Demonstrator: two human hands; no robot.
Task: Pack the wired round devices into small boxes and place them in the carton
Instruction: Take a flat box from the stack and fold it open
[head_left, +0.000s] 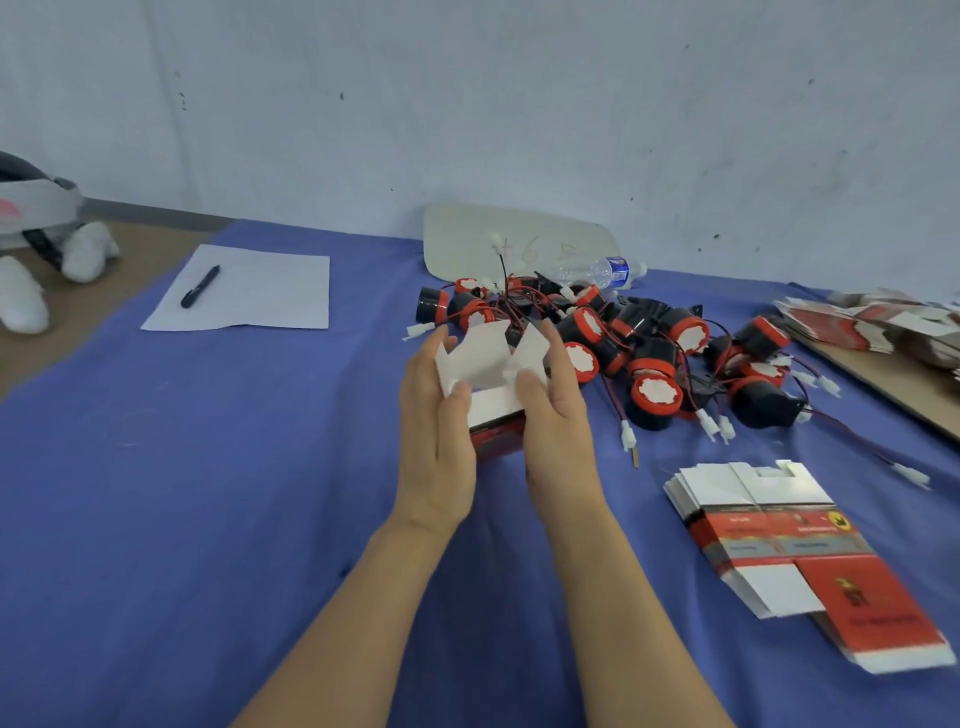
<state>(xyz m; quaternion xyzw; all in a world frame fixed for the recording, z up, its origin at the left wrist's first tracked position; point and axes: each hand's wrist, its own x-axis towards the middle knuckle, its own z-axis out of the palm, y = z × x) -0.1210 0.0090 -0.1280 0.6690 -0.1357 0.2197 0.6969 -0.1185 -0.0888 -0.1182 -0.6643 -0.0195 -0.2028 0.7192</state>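
Lying at the left of the desk (208, 467) is paper (260, 291) with a pen (200, 286). In the middle the left hand (436, 441) and the right hand (558, 431) grip a small box (493, 410) (its flaps stand open). Just behind it lie piled round things with wires (649, 358). At the right sit flat boxes (769, 530).

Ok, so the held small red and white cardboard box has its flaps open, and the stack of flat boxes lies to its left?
Wrong side: the head view shows the stack of flat red and white cardboard boxes lying to the right of the small red and white cardboard box, whose flaps are open.
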